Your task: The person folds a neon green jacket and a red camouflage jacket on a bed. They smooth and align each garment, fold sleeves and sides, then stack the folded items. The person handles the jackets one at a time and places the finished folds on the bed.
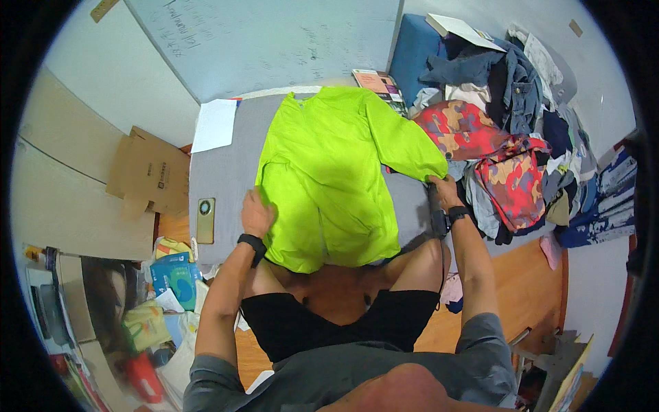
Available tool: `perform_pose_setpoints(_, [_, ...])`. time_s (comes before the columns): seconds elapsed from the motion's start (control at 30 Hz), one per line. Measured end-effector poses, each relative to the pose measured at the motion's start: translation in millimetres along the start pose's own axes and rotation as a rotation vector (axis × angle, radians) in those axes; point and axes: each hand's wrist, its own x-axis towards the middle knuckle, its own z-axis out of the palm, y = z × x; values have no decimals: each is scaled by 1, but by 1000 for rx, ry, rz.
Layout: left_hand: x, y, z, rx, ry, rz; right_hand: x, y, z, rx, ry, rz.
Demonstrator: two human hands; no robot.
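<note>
A neon-green long-sleeved jacket [329,170] lies spread on a grey cloth-covered surface [242,170], its hem towards me. The sleeve on the right reaches out sideways, and my right hand [446,191] grips its cuff. Along the jacket's left edge rests my left hand [258,212], touching the fabric; its fingertips are blurred, so a grip cannot be made out. Most of the left sleeve is hard to separate from the body. A black wristband circles each wrist, and a dark device with a cable [439,222] hangs by the right one.
A phone [206,220] and a white paper sheet [214,125] lie left of the jacket. On the right is a large heap of clothes [509,170], with a book [463,31] on top. Cardboard [154,172] leans at the left. Packages [175,278] crowd the lower left.
</note>
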Motion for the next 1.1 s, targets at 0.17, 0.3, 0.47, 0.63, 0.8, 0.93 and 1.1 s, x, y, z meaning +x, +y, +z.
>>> perform_pose_setpoints(0.17, [-20, 33, -6, -107, -153, 132, 28, 16, 3, 11, 44, -77])
perform_pose_setpoints(0.3, [-26, 60, 1, -156, -285, 249, 40, 20, -1, -66, 68, 38])
perform_pose_setpoints(0.47, [-24, 94, 18, -301, -383, 367, 16, -24, -8, -20, 56, -112])
perform_pose_setpoints(0.63, [-29, 112, 32, -312, -527, 361, -33, -115, 0, -201, 152, -540])
perform_pose_setpoints(0.8, [-36, 104, 32, -344, -505, 313, -97, -198, 31, -147, -48, -889])
perform_pose_setpoints(0.93, [-33, 91, 13, -476, -481, 173, -149, -233, 78, -104, -267, -884])
perform_pose_setpoints(1.1, [-22, 78, -17, -1009, -586, -31, -202, -224, 137, -338, -443, -1069])
